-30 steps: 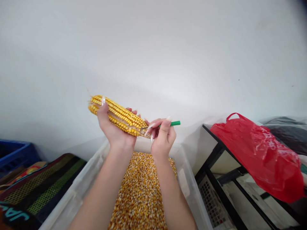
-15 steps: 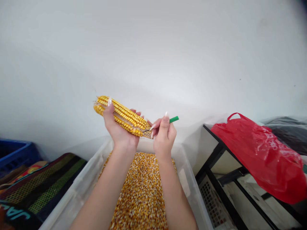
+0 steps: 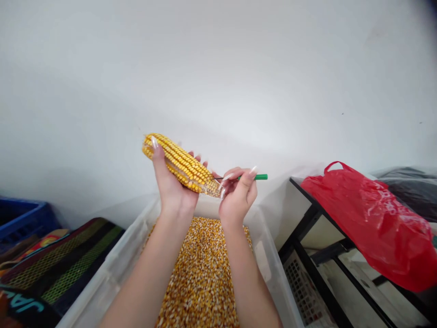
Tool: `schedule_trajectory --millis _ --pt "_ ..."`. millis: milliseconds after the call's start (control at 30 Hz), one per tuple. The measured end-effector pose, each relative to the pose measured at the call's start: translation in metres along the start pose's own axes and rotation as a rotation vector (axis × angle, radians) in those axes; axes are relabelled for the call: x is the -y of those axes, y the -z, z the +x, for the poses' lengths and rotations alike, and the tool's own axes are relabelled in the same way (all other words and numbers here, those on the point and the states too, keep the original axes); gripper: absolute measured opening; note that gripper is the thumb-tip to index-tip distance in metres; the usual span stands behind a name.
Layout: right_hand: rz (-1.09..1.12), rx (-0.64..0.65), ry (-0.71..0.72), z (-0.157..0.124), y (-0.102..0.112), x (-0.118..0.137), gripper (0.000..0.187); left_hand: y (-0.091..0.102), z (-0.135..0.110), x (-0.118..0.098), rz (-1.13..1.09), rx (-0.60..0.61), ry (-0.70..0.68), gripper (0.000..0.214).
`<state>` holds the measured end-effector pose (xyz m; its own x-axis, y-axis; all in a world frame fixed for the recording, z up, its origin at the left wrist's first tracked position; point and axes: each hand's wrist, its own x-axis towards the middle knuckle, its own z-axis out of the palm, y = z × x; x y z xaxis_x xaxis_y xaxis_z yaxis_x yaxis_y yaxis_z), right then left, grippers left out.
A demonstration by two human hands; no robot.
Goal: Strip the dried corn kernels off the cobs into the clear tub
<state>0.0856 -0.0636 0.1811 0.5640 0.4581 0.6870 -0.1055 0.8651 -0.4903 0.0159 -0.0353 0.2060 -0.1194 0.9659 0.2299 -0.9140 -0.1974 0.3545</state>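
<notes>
An ear of corn point(image 3: 184, 160) lies tilted in my left hand point(image 3: 172, 187), its thumb on top near the upper end and its fingertips showing behind. A furrow without kernels runs along the cob, and the lower right tip is bare. My right hand point(image 3: 238, 195) is closed round a thin pick-like tool with a green handle point(image 3: 261, 176). The tool's dark metal shaft reaches the cob near its bare tip; its very point is hard to make out. Loose corn kernels point(image 3: 200, 269) fill the bottom of a translucent plastic bin point(image 3: 112, 264) under both hands.
On the right, a red plastic bag point(image 3: 368, 218) lies on a black metal-framed table point(image 3: 307, 218), with a white perforated basket point(image 3: 302, 291) beneath. To the left are a striped mesh bag point(image 3: 64, 259) and a blue crate point(image 3: 30, 214). A white wall rises behind.
The corn has turned slightly and shifted a little right in my left hand. My right hand has moved slightly right, and the green handle now lies more level.
</notes>
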Motion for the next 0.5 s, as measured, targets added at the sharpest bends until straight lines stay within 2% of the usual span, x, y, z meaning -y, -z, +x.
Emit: schedule_trajectory --millis 200,500 --pt "0.043 0.041 0.098 -0.0041 -0.0022 -0.0007 0.041 -0.0004 -0.0039 -0.0016 0.001 0.037 -0.041 0.047" --pt "-0.029 0.044 0.113 -0.0062 -0.0021 0.0026 0.041 -0.0060 -0.0100 -0.0057 0.021 0.019 -0.055 0.043"
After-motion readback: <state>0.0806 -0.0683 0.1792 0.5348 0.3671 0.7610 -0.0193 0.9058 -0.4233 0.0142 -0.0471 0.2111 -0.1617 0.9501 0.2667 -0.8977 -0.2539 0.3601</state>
